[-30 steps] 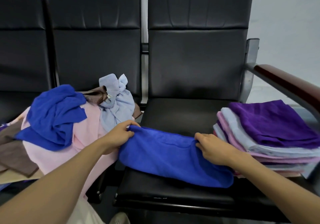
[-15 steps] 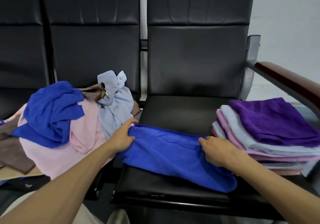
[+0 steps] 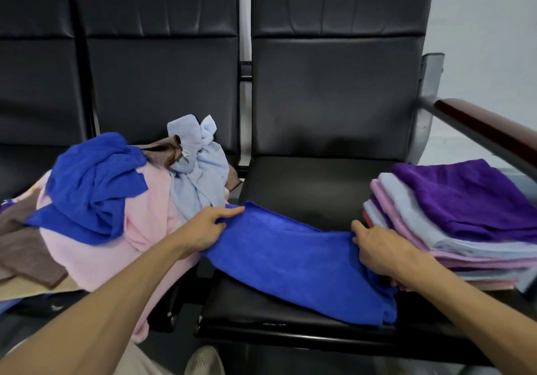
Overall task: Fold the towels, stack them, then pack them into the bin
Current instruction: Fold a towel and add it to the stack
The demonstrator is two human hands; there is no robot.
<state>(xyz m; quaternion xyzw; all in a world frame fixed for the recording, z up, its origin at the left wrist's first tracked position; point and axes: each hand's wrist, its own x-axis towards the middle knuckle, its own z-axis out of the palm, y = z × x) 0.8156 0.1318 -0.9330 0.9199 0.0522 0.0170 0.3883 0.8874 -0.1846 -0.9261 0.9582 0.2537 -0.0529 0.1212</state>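
You face a row of black padded seats [image 3: 319, 188] with a brown armrest [image 3: 488, 128] right; a shoe [image 3: 205, 360] shows below.

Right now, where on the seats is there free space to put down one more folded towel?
The back half of the right seat is bare, between the blue towel under both hands, the backrest and the folded stack. A narrow strip shows along its front edge. The left seat is crowded by the unfolded pile.
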